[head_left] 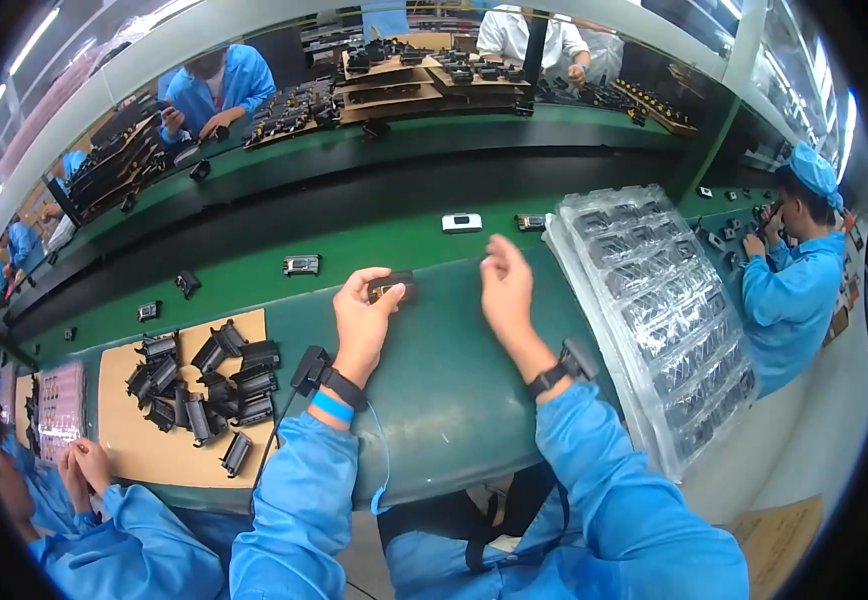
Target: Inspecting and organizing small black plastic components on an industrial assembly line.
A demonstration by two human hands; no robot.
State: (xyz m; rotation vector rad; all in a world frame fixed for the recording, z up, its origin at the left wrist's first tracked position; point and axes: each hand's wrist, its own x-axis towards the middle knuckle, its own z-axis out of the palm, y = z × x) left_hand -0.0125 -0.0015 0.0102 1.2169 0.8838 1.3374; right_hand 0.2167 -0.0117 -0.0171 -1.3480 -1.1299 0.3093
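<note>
**Small black part at the green desk**

Green desk [454, 380] surfaces run in curved rows through a workshop, with people in blue coats seated along them. On the right edge of the near desk lies a stack of clear plastic trays [654, 310], long and rectangular, their pockets holding dark parts; how many trays are in the stack cannot be told. Toward the left edge sits one tan cardboard sheet [124, 440] carrying a heap of black clips [204, 385], roughly a dozen, lying every way. Beyond that sheet, at the far left edge, is a pink tray [59, 405] with rows of small pieces.

The left hand [362, 320] pinches a small black part [391, 287] between thumb and fingers, holding it just above the desk's middle. The part is flat and boxy, dark, with a brownish face turned up. The right hand [506, 285] hovers just beside it, fingers curled loosely inward with the thumb close to the fingertips; whether it holds anything cannot be told. Both wrists carry black straps, and the left one also a blue band with a thin cord.

Along the far edge lie three more small items apart from each other: a grey module [302, 264], a white module [462, 222] and a dark one [531, 222].
</note>
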